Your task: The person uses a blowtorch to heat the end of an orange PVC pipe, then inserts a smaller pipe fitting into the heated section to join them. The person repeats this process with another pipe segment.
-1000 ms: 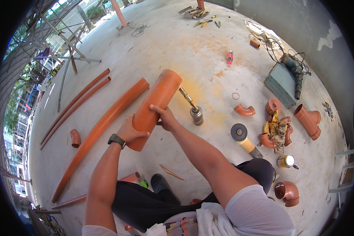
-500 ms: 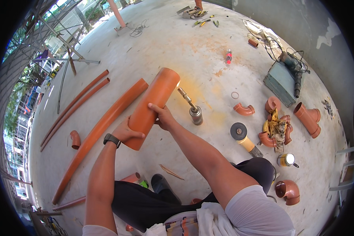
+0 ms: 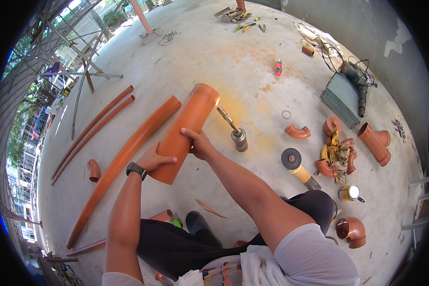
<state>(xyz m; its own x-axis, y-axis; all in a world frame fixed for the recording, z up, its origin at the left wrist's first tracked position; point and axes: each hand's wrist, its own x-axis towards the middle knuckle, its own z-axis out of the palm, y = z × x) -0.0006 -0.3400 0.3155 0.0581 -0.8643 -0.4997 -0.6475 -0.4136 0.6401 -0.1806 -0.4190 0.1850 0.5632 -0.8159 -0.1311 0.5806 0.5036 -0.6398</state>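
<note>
A short, wide orange pipe (image 3: 191, 112) is tilted in front of me, held in both hands. My left hand (image 3: 156, 159), with a dark watch on its wrist, wraps round the near end with the thumb on top. My right hand (image 3: 198, 143) grips the right side at mid-length, its fingertips partly hidden. Just right of the pipe's far end, a gas torch (image 3: 240, 139) stands on the floor with its metal nozzle angled towards the rim. A bright glow shows on that rim.
On the left lie a long orange pipe (image 3: 124, 159), two thin pipes (image 3: 97, 124) and an elbow (image 3: 94, 170). To the right are an angle grinder (image 3: 298, 168), an elbow fitting (image 3: 298, 131), a cloth (image 3: 336, 155) among fittings, a branch fitting (image 3: 374, 143), an open can (image 3: 350, 193) and a toolbox (image 3: 342, 98).
The whole scene sits a few pixels further right in the picture. Both hands keep the same grip on the pipe, and the torch stands in the same place.
</note>
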